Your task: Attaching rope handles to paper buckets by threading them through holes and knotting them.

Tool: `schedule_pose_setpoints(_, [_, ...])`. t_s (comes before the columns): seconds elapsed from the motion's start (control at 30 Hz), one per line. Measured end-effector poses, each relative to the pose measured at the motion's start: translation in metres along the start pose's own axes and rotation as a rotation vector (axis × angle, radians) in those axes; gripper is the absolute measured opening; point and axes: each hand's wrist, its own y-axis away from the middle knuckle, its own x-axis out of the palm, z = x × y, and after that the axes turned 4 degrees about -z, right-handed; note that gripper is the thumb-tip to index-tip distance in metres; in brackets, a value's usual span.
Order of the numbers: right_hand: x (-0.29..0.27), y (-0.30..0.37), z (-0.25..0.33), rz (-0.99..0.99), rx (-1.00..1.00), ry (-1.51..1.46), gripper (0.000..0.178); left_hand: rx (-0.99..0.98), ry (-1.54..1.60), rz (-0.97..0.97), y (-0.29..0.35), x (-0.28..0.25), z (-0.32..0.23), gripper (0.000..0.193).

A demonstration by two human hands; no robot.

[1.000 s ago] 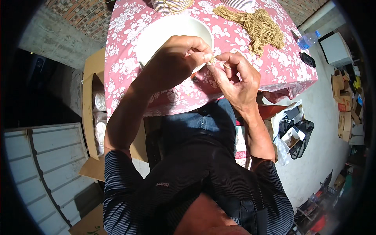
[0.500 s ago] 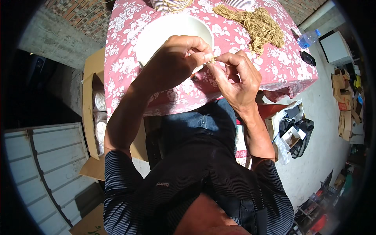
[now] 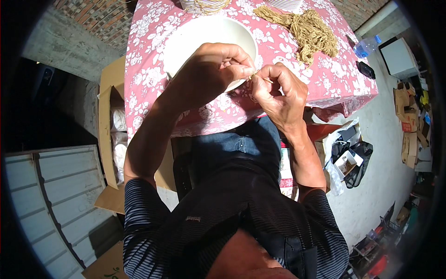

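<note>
Both my hands meet over the near rim of a large white bowl (image 3: 209, 32) on the table. Thumb and fingertips of my left hand (image 3: 213, 67) pinch a short bit of tan cord (image 3: 252, 76). Close beside it, my right hand (image 3: 281, 93) pinches the same bit with its thumb and index finger, the other fingers curled. Most of the cord is hidden by the fingertips. To the right of the bowl lies a loose bundle of tan cord (image 3: 316, 37), of a similar colour.
A pink floral cloth (image 3: 148, 81) covers the table. Two striped round containers (image 3: 204, 6) stand at the far edge, one with cord on top. At the right are a plastic bottle (image 3: 367, 45) and a black case (image 3: 365, 69). An open cardboard box (image 3: 107, 135) stands left.
My right hand's thumb and index finger have drawn closer together on the cord. My left hand has barely moved, and the bowl appears slightly farther right.
</note>
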Motion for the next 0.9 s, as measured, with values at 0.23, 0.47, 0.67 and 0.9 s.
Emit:
schedule_pose_setpoints(0.23, [-0.017,0.002,-0.005,0.222,0.183,-0.06,0.007,-0.003,0.077,-0.051,0.005,-0.011,-0.005,0.017])
schedule_pose_setpoints(0.47, [-0.028,-0.004,-0.003,0.173,0.294,-0.07,0.006,0.176,-0.135,-0.028,0.008,-0.01,-0.008,0.016])
schedule_pose_setpoints(0.67, [-0.034,-0.008,0.006,0.236,0.388,-0.168,0.008,0.301,-0.271,-0.112,0.006,0.008,-0.007,0.014])
schedule_pose_setpoints(0.9, [-0.054,-0.019,0.006,0.316,0.279,-0.026,0.012,0.585,-0.424,-0.199,0.005,0.001,0.001,0.017])
